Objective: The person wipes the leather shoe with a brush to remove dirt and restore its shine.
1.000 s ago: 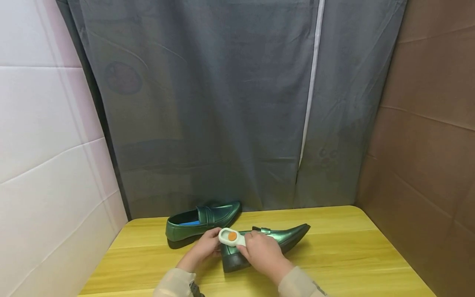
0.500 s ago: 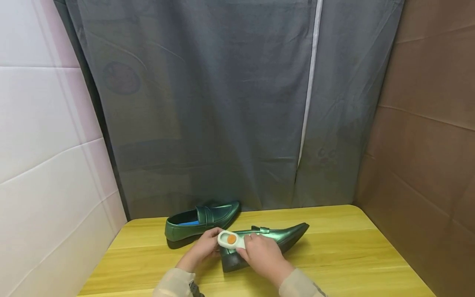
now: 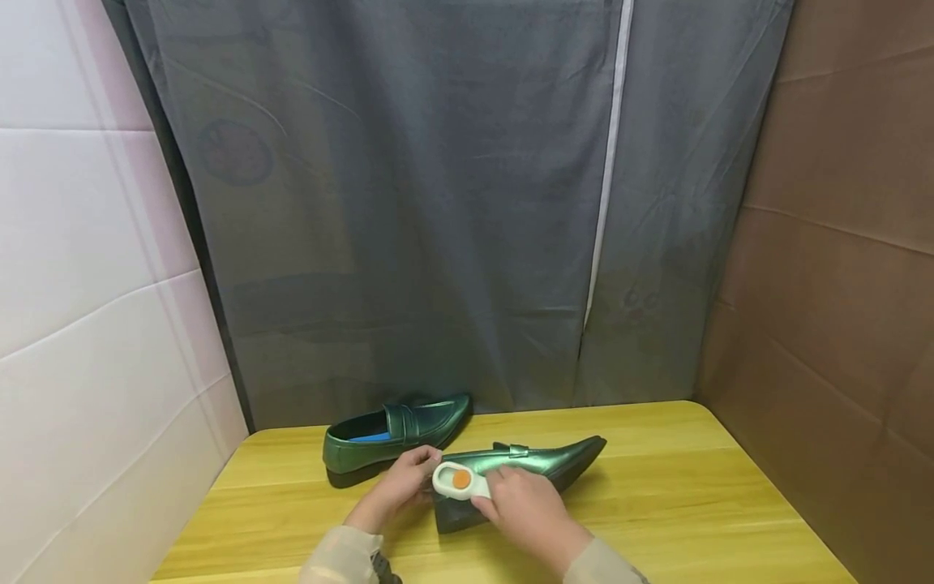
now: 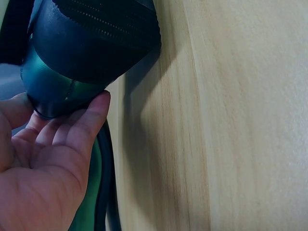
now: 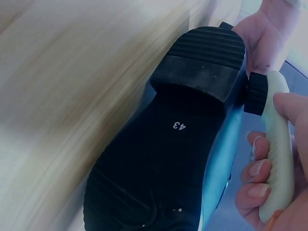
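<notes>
A metallic green loafer (image 3: 543, 462) with a black sole lies tilted on its side, toe to the right. My left hand (image 3: 401, 478) grips its heel end, fingers and thumb at the rim in the left wrist view. In my right hand (image 3: 529, 507) is a pale-handled shoe brush (image 3: 443, 480) with an orange button. The brush's dark bristles (image 5: 256, 94) are right beside the heel in the right wrist view. That view also shows the ridged sole (image 5: 187, 125), marked 43.
A second green loafer (image 3: 357, 458) with a blue insole stands upright behind, at the back left of the wooden table (image 3: 700, 503). A grey curtain (image 3: 438, 243) hangs behind the table, with a white wall (image 3: 95, 324) left and a brown one (image 3: 824, 268) right.
The right hand and brush have shifted slightly right and nearer, lower along the loafer's heel side. The left hand still holds the heel end, and the loafer stays nearly in place.
</notes>
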### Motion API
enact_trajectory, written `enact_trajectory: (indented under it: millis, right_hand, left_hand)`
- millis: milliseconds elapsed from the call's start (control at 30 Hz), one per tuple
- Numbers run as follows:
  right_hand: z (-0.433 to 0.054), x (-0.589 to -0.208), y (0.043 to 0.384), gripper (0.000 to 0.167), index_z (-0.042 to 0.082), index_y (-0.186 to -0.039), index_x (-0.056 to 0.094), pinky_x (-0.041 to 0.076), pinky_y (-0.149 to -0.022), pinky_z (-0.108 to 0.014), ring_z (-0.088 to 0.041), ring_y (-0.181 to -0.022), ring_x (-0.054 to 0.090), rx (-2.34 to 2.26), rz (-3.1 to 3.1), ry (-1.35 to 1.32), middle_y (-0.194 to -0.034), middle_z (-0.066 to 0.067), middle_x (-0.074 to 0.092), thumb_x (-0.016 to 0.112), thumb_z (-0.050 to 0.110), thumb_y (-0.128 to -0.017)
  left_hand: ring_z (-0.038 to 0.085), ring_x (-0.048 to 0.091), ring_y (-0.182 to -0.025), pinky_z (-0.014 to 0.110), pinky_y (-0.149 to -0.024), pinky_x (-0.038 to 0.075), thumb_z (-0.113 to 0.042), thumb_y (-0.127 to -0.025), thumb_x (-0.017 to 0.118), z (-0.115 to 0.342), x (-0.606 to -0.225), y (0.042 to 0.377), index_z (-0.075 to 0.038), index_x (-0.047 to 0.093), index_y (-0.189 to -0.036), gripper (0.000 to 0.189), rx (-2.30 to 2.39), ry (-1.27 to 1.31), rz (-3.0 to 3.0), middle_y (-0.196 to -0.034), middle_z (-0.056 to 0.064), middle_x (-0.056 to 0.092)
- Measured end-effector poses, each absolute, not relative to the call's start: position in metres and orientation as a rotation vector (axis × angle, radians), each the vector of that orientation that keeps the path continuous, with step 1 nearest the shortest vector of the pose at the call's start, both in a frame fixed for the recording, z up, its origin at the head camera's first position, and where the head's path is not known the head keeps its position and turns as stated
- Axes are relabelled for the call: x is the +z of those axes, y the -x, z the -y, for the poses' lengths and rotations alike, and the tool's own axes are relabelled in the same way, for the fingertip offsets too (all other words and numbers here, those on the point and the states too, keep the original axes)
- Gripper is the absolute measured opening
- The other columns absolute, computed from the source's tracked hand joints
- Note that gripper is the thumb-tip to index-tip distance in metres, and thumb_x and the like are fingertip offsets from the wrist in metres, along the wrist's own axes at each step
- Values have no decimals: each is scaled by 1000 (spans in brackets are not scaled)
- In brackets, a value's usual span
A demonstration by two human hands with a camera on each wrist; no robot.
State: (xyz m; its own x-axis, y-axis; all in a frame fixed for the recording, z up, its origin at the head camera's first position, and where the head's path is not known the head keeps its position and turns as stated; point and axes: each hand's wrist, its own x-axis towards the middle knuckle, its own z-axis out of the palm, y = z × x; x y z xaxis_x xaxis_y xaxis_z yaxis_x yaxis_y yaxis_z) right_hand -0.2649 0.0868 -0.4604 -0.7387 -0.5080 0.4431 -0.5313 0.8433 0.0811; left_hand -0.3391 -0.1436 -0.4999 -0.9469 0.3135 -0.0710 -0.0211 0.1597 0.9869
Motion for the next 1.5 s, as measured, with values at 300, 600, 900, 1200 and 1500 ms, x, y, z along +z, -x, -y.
enact_trajectory:
  millis: [300,600,900,1200,1500]
  right_hand:
    - [-104,-463,263,37,14,-85,61,42,-48,-28,-9,-60,51,114,2556,-742,-70,7,53,60,49,-98]
    - [-125,-459,260,38,15,-83,59,41,-48,-29,-10,-61,51,134,2600,-716,-71,7,55,59,50,-98]
    - [-150,-458,259,33,16,-81,59,41,-51,-30,-9,-62,52,177,2614,-664,-72,7,55,64,45,-97]
    - [-172,-454,257,30,16,-87,62,43,-56,-30,-7,-65,46,272,2715,-535,-76,7,53,65,44,-97]
    - [-187,-447,256,27,18,-85,60,38,-55,-28,-7,-63,42,346,2746,-450,-73,9,49,66,42,-96]
  left_hand:
    - [19,58,-85,34,-73,56,-20,-110,43,144,-499,340,3,54,-115,26,1869,-271,-2169,-99,6,54]
    - [18,60,-85,34,-75,56,-22,-109,45,145,-498,340,2,54,-116,26,1863,-284,-2162,-99,6,53]
    - [18,61,-85,35,-76,58,-24,-109,47,146,-500,340,2,54,-115,28,1862,-308,-2161,-98,6,55]
    - [19,62,-85,36,-77,57,-22,-109,45,145,-500,340,2,53,-116,26,1859,-294,-2156,-99,6,55]
    - [20,62,-87,38,-79,58,-22,-109,46,146,-498,338,2,53,-117,27,1848,-279,-2177,-102,8,55]
